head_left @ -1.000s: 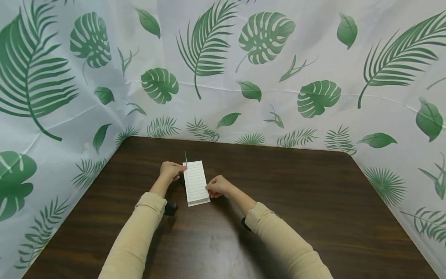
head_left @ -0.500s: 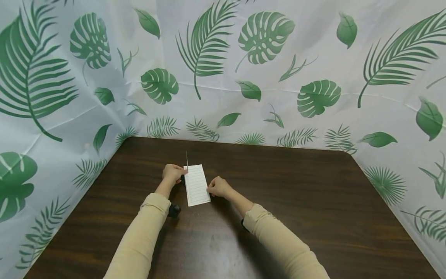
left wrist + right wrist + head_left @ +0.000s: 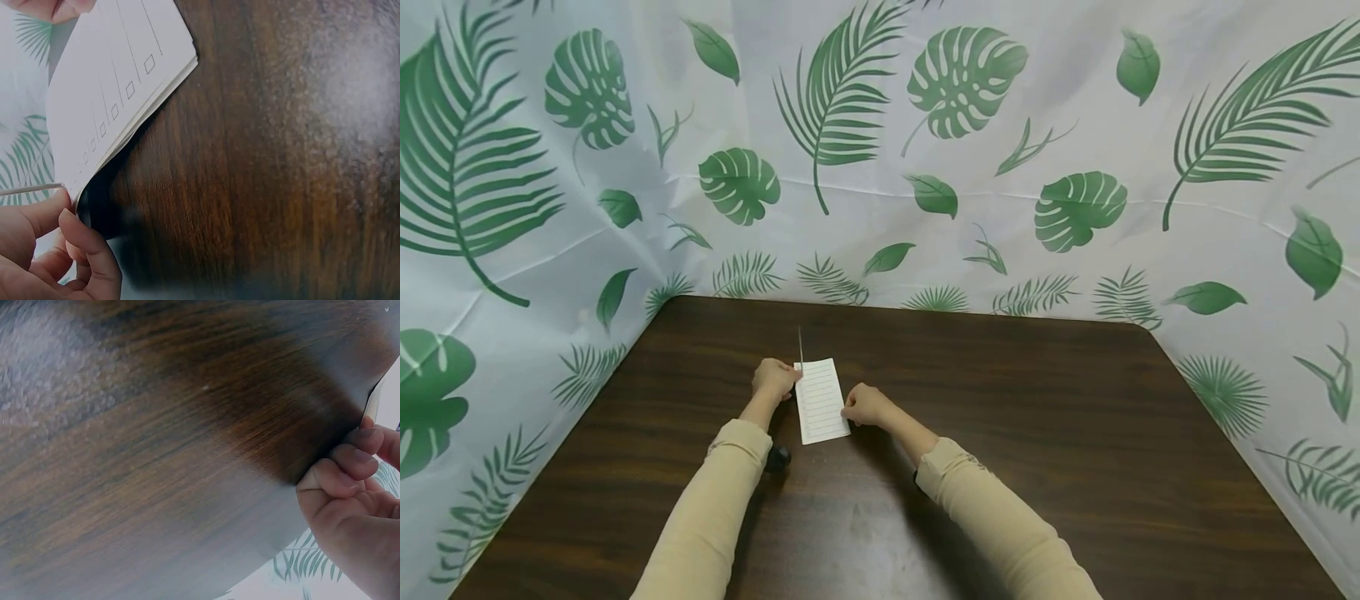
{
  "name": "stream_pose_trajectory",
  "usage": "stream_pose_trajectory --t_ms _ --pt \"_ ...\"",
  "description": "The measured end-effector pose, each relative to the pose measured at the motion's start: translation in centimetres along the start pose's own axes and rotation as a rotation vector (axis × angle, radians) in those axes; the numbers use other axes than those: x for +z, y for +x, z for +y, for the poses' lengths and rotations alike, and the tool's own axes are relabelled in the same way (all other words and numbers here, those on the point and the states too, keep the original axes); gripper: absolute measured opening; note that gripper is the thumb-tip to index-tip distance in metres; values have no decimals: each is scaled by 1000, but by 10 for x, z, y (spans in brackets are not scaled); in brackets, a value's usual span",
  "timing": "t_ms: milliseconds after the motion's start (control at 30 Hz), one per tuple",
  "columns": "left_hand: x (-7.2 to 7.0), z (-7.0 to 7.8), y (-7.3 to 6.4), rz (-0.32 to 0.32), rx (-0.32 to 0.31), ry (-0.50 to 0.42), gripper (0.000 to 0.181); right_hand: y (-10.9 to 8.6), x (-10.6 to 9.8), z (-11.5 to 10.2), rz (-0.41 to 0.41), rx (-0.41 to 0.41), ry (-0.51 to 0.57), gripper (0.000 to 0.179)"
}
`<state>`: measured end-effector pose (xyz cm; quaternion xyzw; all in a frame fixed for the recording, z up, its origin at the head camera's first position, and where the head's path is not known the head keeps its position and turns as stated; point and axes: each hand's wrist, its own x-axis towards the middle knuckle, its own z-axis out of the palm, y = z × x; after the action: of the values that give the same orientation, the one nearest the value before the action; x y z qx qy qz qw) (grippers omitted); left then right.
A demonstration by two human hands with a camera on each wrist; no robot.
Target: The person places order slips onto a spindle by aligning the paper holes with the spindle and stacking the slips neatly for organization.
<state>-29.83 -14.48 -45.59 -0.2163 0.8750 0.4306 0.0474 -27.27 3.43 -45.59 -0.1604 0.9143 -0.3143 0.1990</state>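
Note:
A white lined notepad (image 3: 822, 400) stands out against the dark table in the head view. Its sheets carry a column of small checkboxes, seen on the pad (image 3: 134, 50) in the left wrist view, where several layers show along one edge. My left hand (image 3: 772, 380) pinches the pad's far left corner between thumb and fingers. From that same pinch a thin, stick-like strip (image 3: 801, 346) juts away from me. My right hand (image 3: 867, 405) pinches the right edge, lower fingers curled. Only a sliver of the pad (image 3: 374, 403) shows in the right wrist view.
The dark wooden table (image 3: 1037, 433) stretches widely to the right. A white sheet printed with green leaves (image 3: 880, 200) hangs behind and at the sides. A black wrist-worn device (image 3: 778, 458) sits under the left cuff.
The notepad's far edge has come slightly toward me, and the second edge that showed along its near end has gone from sight. The left hand has shifted a little nearer; both hands keep their pinch.

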Motion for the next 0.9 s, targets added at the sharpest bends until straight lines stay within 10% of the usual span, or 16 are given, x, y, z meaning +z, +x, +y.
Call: stream_pose_trajectory --t_ms 500,900 --pt "3 4 -9 48 30 135 17 1 0 -2 -52 -17 -73 37" --pt "5 -5 -10 53 77 2 21 -2 -1 -3 -25 14 -64 17"
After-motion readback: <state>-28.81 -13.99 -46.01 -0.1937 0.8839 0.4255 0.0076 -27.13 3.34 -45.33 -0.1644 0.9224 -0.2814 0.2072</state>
